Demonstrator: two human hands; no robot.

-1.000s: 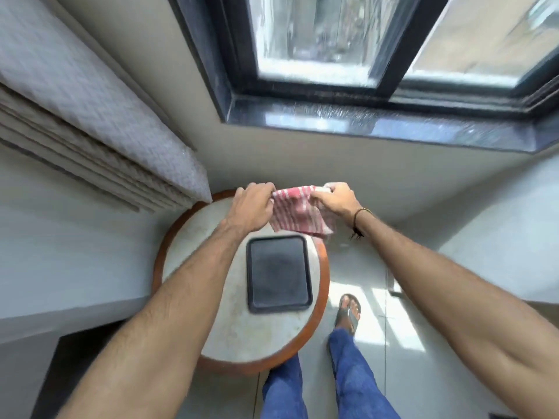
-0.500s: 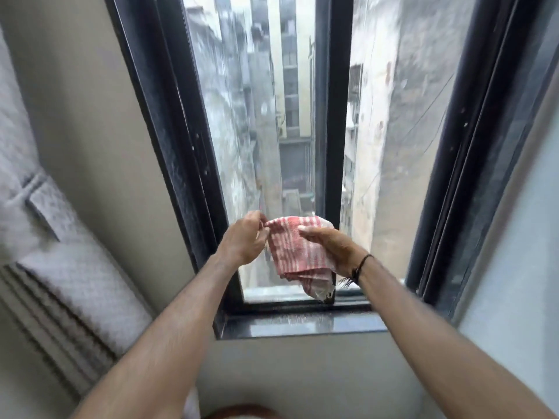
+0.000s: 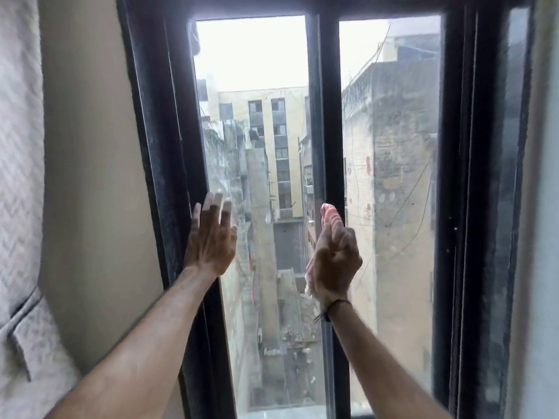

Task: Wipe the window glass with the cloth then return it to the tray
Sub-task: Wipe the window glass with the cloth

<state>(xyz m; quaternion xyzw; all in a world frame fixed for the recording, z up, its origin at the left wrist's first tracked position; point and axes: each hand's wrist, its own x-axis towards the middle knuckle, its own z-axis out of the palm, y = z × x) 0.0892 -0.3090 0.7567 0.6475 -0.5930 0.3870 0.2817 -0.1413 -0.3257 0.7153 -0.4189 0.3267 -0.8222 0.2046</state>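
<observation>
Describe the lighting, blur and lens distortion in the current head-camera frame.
Head view: strongly backlit, with blown-out white sky through the window glass, so the left hand and right hand read dark; motion blur ghosts the left hand's fingertips and softens the cloth; wide-angle distortion bows the black window frame outward; the glass looks hazy.

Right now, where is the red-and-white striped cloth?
The red-and-white striped cloth is bunched in the right hand, raised against the black centre window bar, right of the open left hand.
</observation>
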